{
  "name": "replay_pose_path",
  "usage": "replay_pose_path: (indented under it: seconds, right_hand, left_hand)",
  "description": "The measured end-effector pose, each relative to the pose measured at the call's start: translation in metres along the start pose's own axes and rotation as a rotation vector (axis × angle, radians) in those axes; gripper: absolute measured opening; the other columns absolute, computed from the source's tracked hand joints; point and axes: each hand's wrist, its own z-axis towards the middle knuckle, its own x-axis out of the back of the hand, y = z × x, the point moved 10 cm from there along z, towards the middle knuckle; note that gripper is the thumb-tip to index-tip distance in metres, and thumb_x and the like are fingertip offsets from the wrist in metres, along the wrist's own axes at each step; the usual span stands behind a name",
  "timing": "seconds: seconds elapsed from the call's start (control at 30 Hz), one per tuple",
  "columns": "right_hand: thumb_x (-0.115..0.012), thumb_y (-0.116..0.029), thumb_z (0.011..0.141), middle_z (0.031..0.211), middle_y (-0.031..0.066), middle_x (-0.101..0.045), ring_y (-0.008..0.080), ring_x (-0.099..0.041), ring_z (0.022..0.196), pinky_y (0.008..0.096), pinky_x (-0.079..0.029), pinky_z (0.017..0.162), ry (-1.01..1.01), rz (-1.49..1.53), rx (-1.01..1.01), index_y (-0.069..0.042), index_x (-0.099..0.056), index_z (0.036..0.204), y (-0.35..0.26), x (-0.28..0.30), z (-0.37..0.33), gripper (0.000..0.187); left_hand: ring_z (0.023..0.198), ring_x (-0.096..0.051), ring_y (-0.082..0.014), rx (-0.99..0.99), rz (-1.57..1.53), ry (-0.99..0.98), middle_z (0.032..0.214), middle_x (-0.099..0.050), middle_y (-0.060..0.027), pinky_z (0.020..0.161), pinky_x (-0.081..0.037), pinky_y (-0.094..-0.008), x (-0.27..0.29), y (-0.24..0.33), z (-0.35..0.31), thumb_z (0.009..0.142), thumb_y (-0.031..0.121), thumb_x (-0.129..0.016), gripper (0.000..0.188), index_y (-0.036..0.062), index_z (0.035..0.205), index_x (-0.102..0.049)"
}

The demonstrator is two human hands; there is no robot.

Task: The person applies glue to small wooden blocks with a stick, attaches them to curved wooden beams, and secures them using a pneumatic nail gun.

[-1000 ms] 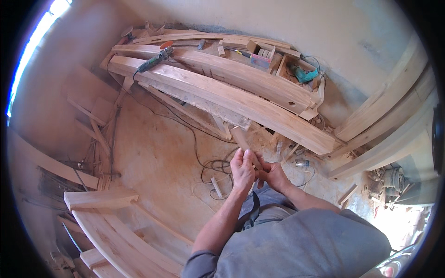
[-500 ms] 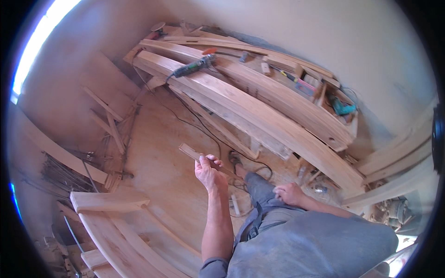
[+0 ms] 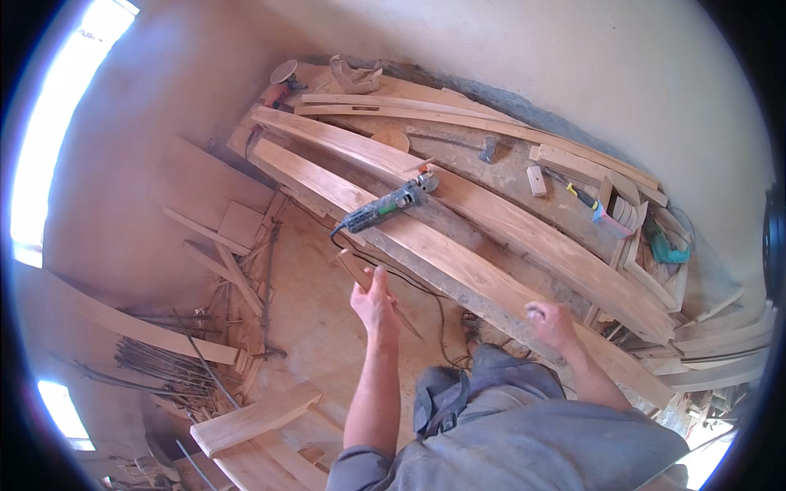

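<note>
The person's left hand (image 3: 375, 304) is wrapped around a narrow, pale brown wooden strip (image 3: 353, 268), which slants across the fist, blunt at its upper end and tapering to a point below. From here the strip shows against the dusty tan floor (image 3: 315, 327), just off the near edge of the long, dust-covered desk (image 3: 509, 172). The right hand (image 3: 555, 327) has its fingers curled in, over the desk's near edge toward the right end (whether it pinches anything small, I cannot tell).

Two long, squared, pale wooden beams run the length of the desk: the near beam (image 3: 446, 250) along the near edge, the far beam (image 3: 524, 231) behind it. A black-and-green angle grinder (image 3: 381, 210) with an orange disc lies across them, left of the middle. At the far left corner sits a red power tool (image 3: 278, 92) with a round pale disc. Along the far edge stretches a thin, curved wooden rail (image 3: 491, 123). Toward the right end are a small pale wooden block (image 3: 536, 181), a yellow-and-black handled tool (image 3: 584, 195), a pink-and-blue box (image 3: 610, 222) and a teal power tool (image 3: 667, 247). Down on the floor a black cable (image 3: 442, 317) snakes beside the desk; farther left lie thin, dark rods (image 3: 164, 360).
</note>
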Motion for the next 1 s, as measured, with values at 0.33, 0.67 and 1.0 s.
replay_pose_path:
  seconds: [0.33,0.67,1.0]
  right_hand:
    - [-0.064,-0.009,0.088,0.095,0.0199,-0.075,0.0334,-0.075,0.092,0.0423,-0.057,0.084,0.287,-0.103,-0.402,-0.002,-0.075,0.107,0.031,0.035,0.040,0.023]
    - [-0.062,-0.005,0.087,0.085,0.0241,-0.069,0.0414,-0.068,0.078,0.0436,-0.054,0.076,0.329,-0.210,-0.812,0.003,-0.071,0.095,-0.056,-0.032,0.017,0.014]
    - [-0.061,-0.004,0.083,0.076,0.0216,-0.072,0.0293,-0.071,0.067,0.0404,-0.056,0.068,0.351,-0.288,-1.056,0.005,-0.073,0.101,-0.099,-0.059,0.020,0.023]
  left_hand:
    - [0.049,-0.056,-0.0132,-0.296,0.378,-0.179,0.071,-0.062,-0.0055,0.045,-0.047,-0.0290,-0.142,0.130,0.325,0.093,0.014,-0.064,0.023,-0.0043,0.107,-0.067]
    - [0.116,-0.060,-0.0373,-0.712,0.745,-0.394,0.121,-0.063,-0.0230,0.102,-0.046,-0.0439,-0.356,0.160,0.660,0.079,0.001,-0.060,0.049,0.0017,0.128,-0.062]
    - [0.137,-0.049,-0.0343,-0.742,1.215,-0.466,0.141,-0.057,-0.0221,0.114,-0.037,-0.0461,-0.459,0.131,0.777,0.089,0.018,-0.065,0.062,0.0096,0.149,-0.051]
